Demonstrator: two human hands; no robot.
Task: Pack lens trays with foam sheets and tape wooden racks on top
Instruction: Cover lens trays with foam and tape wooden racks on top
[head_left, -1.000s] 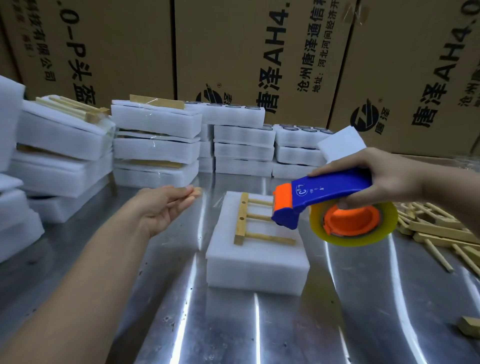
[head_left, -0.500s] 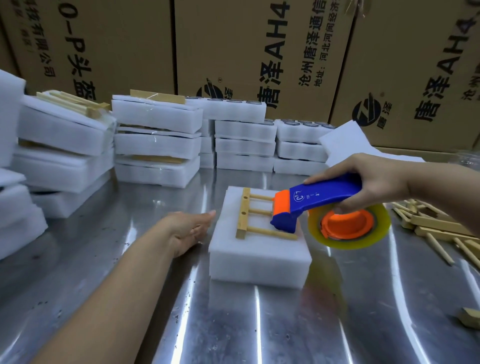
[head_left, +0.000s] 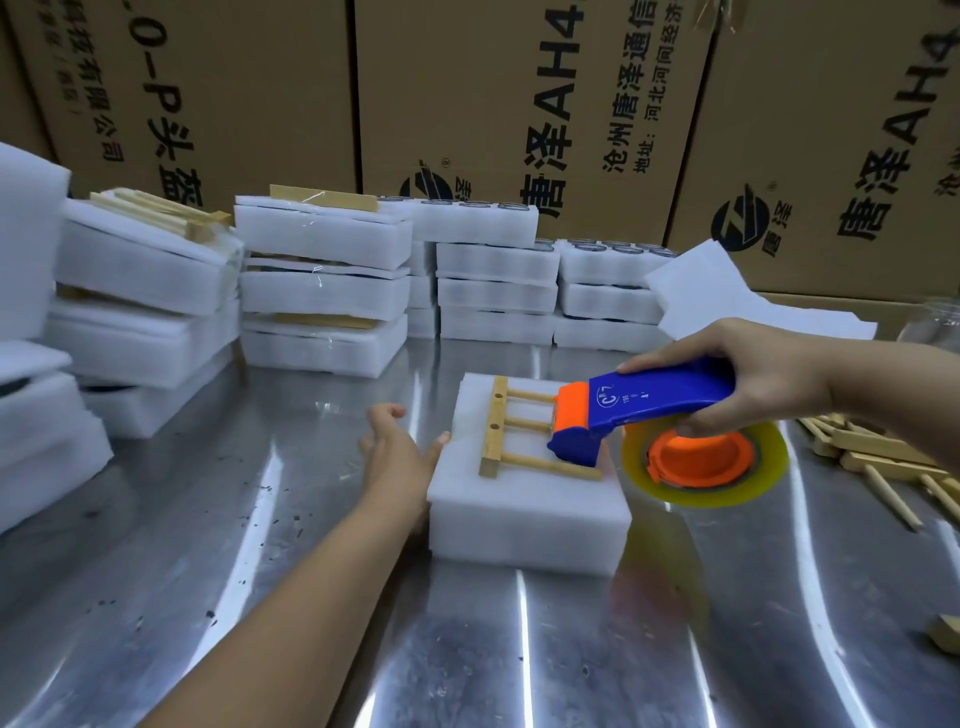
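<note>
R hand (head_left: 769, 384) grips blue tape gun (head_left: 649, 405) at wood rack (head_left: 519, 441); L hand (head_left: 400, 457), fingers loose, touches white foam block (head_left: 524, 514).

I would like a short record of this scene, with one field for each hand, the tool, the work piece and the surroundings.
left hand: open, fingers against the left side of the foam block
right hand: grips the tape dispenser by its blue handle
tape dispenser: orange front end over the right part of the wooden rack; contact unclear
wooden rack: lies flat on top of the foam block
table: shiny metal
behind: stacked foam packs, cardboard boxes
far right: loose racks
</note>
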